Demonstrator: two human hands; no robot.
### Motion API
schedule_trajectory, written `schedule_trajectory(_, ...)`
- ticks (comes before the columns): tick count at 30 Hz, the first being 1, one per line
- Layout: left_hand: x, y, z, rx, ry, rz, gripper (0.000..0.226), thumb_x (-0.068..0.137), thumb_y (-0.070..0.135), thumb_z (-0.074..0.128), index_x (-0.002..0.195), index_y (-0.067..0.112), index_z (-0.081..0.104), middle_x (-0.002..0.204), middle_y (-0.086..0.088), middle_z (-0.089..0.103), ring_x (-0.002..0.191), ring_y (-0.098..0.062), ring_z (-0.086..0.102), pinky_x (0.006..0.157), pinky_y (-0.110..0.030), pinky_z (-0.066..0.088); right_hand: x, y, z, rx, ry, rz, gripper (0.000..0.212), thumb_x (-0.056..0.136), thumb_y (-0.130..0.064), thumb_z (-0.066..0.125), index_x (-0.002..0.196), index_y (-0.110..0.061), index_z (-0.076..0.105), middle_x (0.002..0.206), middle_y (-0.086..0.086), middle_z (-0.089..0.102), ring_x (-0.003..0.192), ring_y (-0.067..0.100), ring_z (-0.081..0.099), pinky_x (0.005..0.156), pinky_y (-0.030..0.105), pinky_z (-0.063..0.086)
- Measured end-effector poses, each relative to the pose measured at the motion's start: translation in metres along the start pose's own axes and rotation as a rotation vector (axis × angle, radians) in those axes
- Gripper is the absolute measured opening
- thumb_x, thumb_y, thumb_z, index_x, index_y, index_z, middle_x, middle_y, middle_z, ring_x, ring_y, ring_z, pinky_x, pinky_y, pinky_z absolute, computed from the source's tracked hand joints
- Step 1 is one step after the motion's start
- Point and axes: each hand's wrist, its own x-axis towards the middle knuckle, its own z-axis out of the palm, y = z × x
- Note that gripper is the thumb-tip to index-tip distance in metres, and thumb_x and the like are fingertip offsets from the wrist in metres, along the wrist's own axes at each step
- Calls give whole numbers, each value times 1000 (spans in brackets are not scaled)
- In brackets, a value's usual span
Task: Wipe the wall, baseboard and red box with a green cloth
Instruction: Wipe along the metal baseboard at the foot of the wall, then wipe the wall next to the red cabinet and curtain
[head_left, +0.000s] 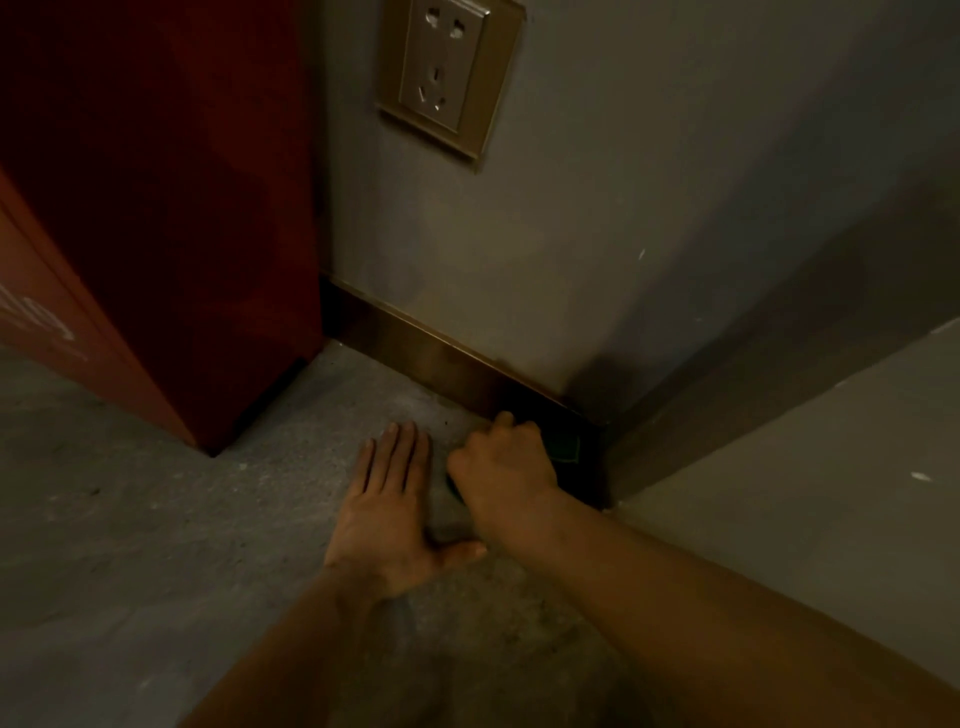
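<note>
My right hand (501, 462) is closed on a dark green cloth (563, 448), pressing it low against the right end of the brown baseboard (415, 345), close to the wall's corner. Only a small part of the cloth shows beyond my fingers. My left hand (389, 499) lies flat on the grey floor just left of the right hand, fingers together and pointing at the baseboard. The grey wall (597, 218) rises above the baseboard. The red box (156, 208) stands on the floor at the left, against the wall.
A beige electrical socket (449, 73) is mounted on the wall above the baseboard. A second wall face (810, 519) juts out at the right, forming a corner. The speckled grey floor (130, 545) spreads in front of the box.
</note>
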Motion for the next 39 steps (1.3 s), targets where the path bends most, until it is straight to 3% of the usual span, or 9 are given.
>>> schedule_trajectory(5,-1,-7,-11,-224,3,24,137,56,106,39,160,26,-3,169,0,-4,153,-14,-14,125,-45,-5,-15,2,-3,245,83,-11,87,61,-34,89,133,-15,43,120,13,57,109,37,53,79,43,47)
schedule_trajectory(9,-12,-2,-18,-284,13,89,128,60,98,53,159,30,6,166,2,18,152,-15,11,124,-40,3,-26,-2,-3,419,119,-27,86,64,-24,88,131,-14,36,124,12,54,110,35,57,79,41,51)
schedule_trajectory(13,-20,4,-30,-338,67,101,101,64,79,64,148,32,34,141,2,54,124,-15,49,107,-29,31,-36,-7,-5,610,85,-16,90,65,-18,88,133,-17,30,133,11,40,111,35,57,77,40,51)
schedule_trajectory(16,-26,6,-43,-274,-23,134,86,71,71,66,144,36,39,134,6,56,117,-11,49,100,-23,30,-43,-3,-6,775,117,-9,83,65,-17,87,126,-20,31,130,6,37,108,32,56,79,39,53)
schedule_trajectory(20,-37,9,-65,-265,-7,158,54,80,57,70,126,41,47,115,14,57,100,-2,46,88,-11,29,-54,5,-5,1057,153,-23,71,66,-17,85,114,-30,35,123,-5,37,103,18,53,82,32,55)
schedule_trajectory(24,-47,16,-91,-276,8,163,29,85,41,69,105,44,48,98,18,58,90,-1,52,85,-24,40,-68,11,0,1241,172,-39,72,64,-32,89,112,-33,36,117,-9,42,104,10,50,80,23,47)
schedule_trajectory(28,-58,25,-113,-237,41,176,26,85,36,69,104,41,52,95,17,62,89,-1,55,88,-28,41,-86,11,5,1354,130,-39,80,51,-47,93,109,-38,38,111,-13,49,100,5,53,80,25,51)
schedule_trajectory(32,-73,34,-135,-193,81,192,27,84,30,69,103,40,52,93,16,64,88,-3,58,88,-29,42,-107,12,8,1408,109,-128,82,50,-42,95,113,-42,43,114,-12,59,108,6,59,92,37,55)
schedule_trajectory(39,-101,46,-170,-49,96,193,22,84,39,63,104,38,54,95,13,66,90,-8,60,79,-29,37,-141,23,0,1406,205,-155,58,64,-29,91,110,-42,58,108,-12,67,103,3,63,92,36,56)
